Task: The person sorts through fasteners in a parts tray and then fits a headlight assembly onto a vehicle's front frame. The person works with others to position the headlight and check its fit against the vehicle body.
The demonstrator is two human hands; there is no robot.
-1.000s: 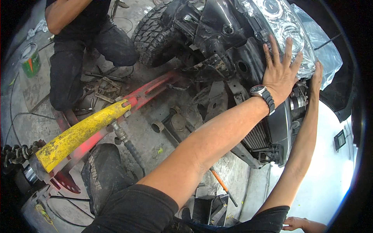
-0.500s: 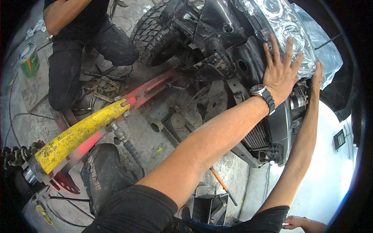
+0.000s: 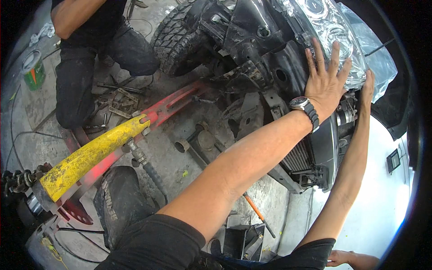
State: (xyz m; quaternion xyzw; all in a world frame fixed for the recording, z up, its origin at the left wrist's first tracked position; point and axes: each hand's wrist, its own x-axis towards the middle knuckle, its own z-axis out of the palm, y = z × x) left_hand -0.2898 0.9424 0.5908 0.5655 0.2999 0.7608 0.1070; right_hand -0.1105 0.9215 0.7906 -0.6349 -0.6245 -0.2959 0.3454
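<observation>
A clear headlight (image 3: 326,27), with glossy reflector bowls, sits at the car's front corner. My left hand (image 3: 326,81), with a dark-strapped watch (image 3: 303,108) on its wrist, lies flat on the headlight's lens and the dark panel edge, fingers spread. At the headlight's lower right end, my right hand (image 3: 368,87) is closed round the edge; part of its fingers is hidden. Black fender liner panels (image 3: 252,33) adjoin the light on the left. Below my hands show a radiator (image 3: 297,153) and exposed front parts.
A yellow and red floor jack (image 3: 94,155) reaches under the car near the tyre (image 3: 177,40). A co-worker's knees (image 3: 76,85) are at upper left, beside loose tools (image 3: 123,101) and a green can (image 3: 33,72). Another person's hand (image 3: 339,258) shows at lower right. An orange-handled bar (image 3: 254,207) stands below my left arm.
Almost nothing differs. Both my hands stay on the headlight, with only a very slight shift of the right fingers.
</observation>
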